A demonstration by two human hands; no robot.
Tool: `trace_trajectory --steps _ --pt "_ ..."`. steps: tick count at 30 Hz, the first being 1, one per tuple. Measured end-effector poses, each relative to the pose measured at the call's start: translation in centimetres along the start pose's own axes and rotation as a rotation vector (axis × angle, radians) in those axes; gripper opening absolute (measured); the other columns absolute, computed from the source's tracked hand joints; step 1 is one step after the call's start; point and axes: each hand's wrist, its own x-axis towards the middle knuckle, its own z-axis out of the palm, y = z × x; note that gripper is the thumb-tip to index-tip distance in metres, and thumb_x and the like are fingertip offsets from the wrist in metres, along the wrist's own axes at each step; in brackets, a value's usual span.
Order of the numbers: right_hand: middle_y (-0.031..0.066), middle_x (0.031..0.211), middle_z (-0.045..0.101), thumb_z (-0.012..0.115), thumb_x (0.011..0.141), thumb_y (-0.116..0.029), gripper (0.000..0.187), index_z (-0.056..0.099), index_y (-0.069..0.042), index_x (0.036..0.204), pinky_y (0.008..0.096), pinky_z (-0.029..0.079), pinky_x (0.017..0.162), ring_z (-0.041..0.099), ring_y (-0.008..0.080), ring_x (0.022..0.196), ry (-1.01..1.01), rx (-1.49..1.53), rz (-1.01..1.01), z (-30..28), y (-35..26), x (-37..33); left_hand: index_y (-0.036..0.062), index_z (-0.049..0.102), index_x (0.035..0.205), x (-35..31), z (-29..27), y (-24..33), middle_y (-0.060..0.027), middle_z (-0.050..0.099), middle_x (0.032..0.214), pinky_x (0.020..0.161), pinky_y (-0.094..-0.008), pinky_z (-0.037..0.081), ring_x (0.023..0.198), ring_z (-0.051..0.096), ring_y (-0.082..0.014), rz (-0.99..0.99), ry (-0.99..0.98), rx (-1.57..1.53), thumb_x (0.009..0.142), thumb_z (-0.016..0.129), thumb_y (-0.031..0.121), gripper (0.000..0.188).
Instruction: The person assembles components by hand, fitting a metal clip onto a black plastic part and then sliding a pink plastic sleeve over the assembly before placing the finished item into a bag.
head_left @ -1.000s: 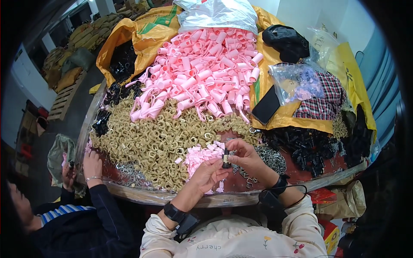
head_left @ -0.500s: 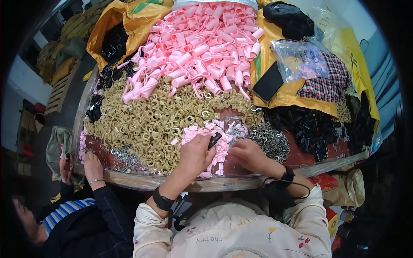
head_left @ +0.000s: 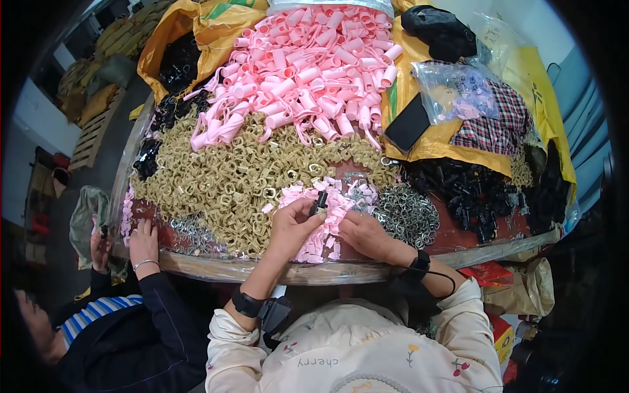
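My left hand (head_left: 293, 229) is closed, its thumb and fingers gripping a small black plastic part (head_left: 320, 200) that now points upward. There is a light tan bit by its lower end, too small to name. Close beside it, my right hand (head_left: 365, 237) has its fingers pinched together; anything inside them is hidden. Under and between both hands lies a heap of small light-pink pieces (head_left: 338, 206). Just right of that heap sits a pile of metal rings (head_left: 409, 216). Left of my hands spreads a big heap of tan clip-like parts (head_left: 223, 177).
Pink tubes with straps (head_left: 308, 72) are piled at the far side. Black parts (head_left: 475, 203) lie to the right, below a phone (head_left: 407, 124) and a clear bag (head_left: 458, 95) on yellow sacking. A co-worker's hands (head_left: 143, 245) are at the left table edge.
The black part has turned more upright in my left hand. My right hand has moved left and nearer, close to the left fingers. The co-worker's hand has shifted slightly.
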Motion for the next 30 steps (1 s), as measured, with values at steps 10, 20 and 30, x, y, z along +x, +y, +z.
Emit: trace_trajectory --steps 10,20,30 --pt "0.0079 0.071 0.045 0.05 0.068 -0.009 0.007 0.048 -0.004 0.073 0.0338 0.041 0.054 0.05 0.0241 0.061 0.016 0.028 0.002 0.3 -0.2 0.4 -0.0025 0.056 0.096 -0.5 -0.1 -0.2 -0.0009 0.058 0.076 0.056 -0.0153 0.039 0.064 0.05 -0.0032 0.033 -0.005 -0.107 0.072 0.063 0.004 0.026" --pt "0.0086 0.073 0.046 0.05 0.067 -0.01 0.007 0.047 -0.005 0.072 0.0332 0.04 0.056 0.05 0.0232 0.064 0.062 -0.001 -0.042 0.3 -0.8 0.3 -0.0027 0.056 0.096 -0.5 -0.3 -0.8 -0.0011 0.059 0.074 0.055 -0.0161 0.04 0.063 0.051 -0.0037 -0.032 0.019 -0.159 0.071 0.064 0.005 0.027" --pt "0.0063 0.067 0.047 0.051 0.077 -0.01 0.006 0.05 -0.004 0.078 0.027 0.037 0.05 0.046 0.0159 0.057 0.17 0.325 0.077 0.3 0.2 0.5 -0.0055 0.055 0.096 -0.8 0.3 -1.1 -0.001 0.057 0.073 0.053 -0.0168 0.04 0.061 0.049 -0.004 0.087 0.073 0.1 0.071 0.064 0.003 0.028"
